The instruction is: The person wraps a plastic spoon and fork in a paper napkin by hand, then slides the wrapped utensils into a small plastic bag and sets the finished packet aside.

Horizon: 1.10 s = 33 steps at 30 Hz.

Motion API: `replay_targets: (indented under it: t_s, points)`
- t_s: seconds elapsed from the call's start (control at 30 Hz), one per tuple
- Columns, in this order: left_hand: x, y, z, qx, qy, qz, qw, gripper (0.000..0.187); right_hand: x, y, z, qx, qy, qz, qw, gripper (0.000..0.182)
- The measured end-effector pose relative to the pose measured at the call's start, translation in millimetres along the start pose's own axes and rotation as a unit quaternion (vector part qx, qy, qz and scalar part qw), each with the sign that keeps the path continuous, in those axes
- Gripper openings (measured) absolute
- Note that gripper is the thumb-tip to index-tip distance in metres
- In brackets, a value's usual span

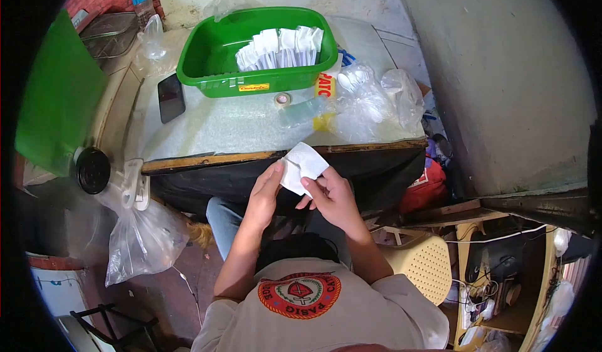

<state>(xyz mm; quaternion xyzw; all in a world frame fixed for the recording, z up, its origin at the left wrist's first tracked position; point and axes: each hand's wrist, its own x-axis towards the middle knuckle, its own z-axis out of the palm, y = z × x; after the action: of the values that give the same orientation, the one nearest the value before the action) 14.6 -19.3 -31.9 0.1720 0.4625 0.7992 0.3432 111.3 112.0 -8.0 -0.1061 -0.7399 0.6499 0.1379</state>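
A white paper napkin point(305, 161), partly folded, is held between both hands just in front of the table's front edge. My left hand point(266, 192) pinches its left side with thumb and fingers. On the right, my right hand point(333, 196) grips the lower right part, its thumb lying on top of the paper. Whether anything lies inside the fold is hidden. Beyond the hands, a green basin point(256, 87) on the table holds several white folded paper bundles point(282, 48) standing in a row.
A roll of tape point(283, 100), a phone point(171, 98) and clear plastic bags with white contents point(370, 104) lie on the table point(213, 126). A water bottle point(142, 0) stands at the back left. A clear bag point(141, 239) hangs at the left; a cream perforated chair point(420, 267) is at the right.
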Motion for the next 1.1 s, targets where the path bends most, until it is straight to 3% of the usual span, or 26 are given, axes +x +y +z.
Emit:
replay_targets:
  t_s: [0.13, 0.23, 0.3, 0.4, 0.47, 0.53, 0.63, 1.1]
  points:
    - [0, 8, -7, 0.025, -0.012, -0.021, 0.999, 0.044, -1, -2, -3, -0.001, 0.001, -0.003, 1.0, 0.032]
    - [1, 9, -8, 0.026, -0.01, -0.025, 0.999, 0.056, -1, -2, -4, -0.012, 0.003, -0.006, 1.0, 0.031]
    - [3, 9, -4, -0.058, -0.044, 0.019, 0.997, 0.062, -1, -2, -4, -0.016, 0.005, -0.004, 1.0, 0.031]
    - [-2, -10, -12, -0.129, -0.104, 0.017, 0.986, 0.066, -1, -4, -4, -0.008, 0.006, 0.0, 1.0, 0.03]
    - [-7, -27, -14, -0.129, -0.117, 0.028, 0.984, 0.056, -1, -1, -4, -0.015, 0.008, -0.011, 1.0, 0.03]
    - [-12, -19, -3, -0.03, -0.081, 0.03, 0.996, 0.044, -1, -2, -3, -0.016, 0.005, -0.018, 1.0, 0.03]
    - [-5, -18, -3, -0.048, -0.017, -0.021, 0.998, 0.034, -2, 1, -3, -0.025, 0.002, -0.024, 0.999, 0.03]
    - [-2, -8, 15, -0.078, 0.074, 0.038, 0.993, 0.027, -2, 0, 1, 0.038, -0.002, 0.008, 0.999, 0.031]
